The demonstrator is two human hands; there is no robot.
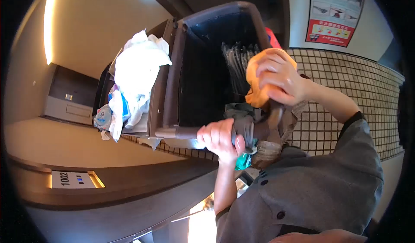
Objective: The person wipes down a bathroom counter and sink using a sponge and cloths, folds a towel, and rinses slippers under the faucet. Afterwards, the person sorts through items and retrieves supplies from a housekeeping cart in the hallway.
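Note:
A brown housekeeping cart (254, 16) with a deep dark bin stands in front of me. My left hand (219, 140) is closed around its near rim, beside a grey cloth (243, 122) draped over the edge. My right hand (281, 76) is closed on an orange cloth (255, 76) at the cart's right corner; the rim beneath it is hidden. Clear plastic (237, 63) lies inside the bin. A heap of white crumpled linen or paper (140, 70) fills the cart's left section, with a plastic packet (103, 117) below it.
A brown wrapped bundle (266, 154) and a green item (243, 162) hang at the cart's near side. Tiled flooring (320, 113) stretches to the right below a red-and-white poster (335, 14). On the left wall is a room sign (72, 179) reading 1002. A door (71, 92) stands farther left.

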